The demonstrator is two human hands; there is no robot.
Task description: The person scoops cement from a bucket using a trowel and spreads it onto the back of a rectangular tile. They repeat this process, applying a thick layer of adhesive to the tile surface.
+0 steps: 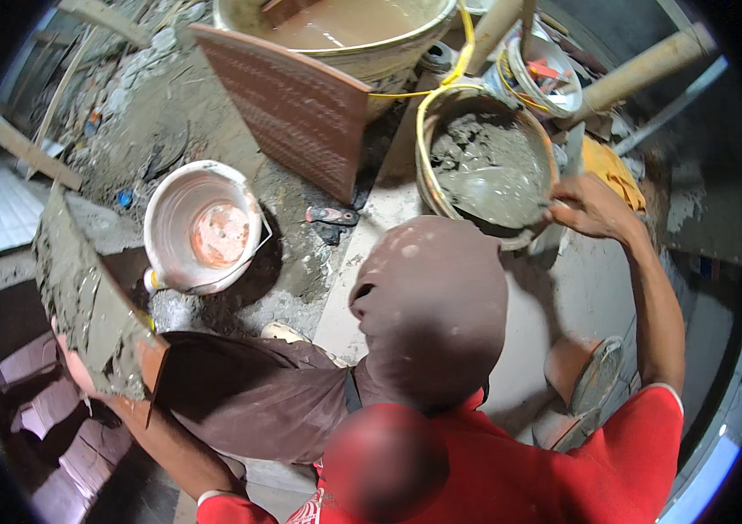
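Note:
At the left my left hand (77, 360) grips a tile (154, 362) from beneath. Grey wet mortar (92, 293) covers the face of this tilted tile thickly. On the right, my right hand (596, 206) is closed at the rim of a mortar bucket (426, 157). Its curled fingers seem to hold a trowel, whose mortar-coated blade (491, 194) lies in the grey mix; the handle is mostly hidden by the fingers. Between the hands stands a white bucket (157, 223) with reddish residue at its bottom.
A brown tile (292, 105) leans on a large tub (371, 65) of murky water. A red-and-grey hand tool (332, 216) lies on the dirty floor. Behind the mortar bucket are a white pail of tools (554, 79) and a yellow cloth (613, 173). Stacked pinkish blocks (48, 410) stand at left.

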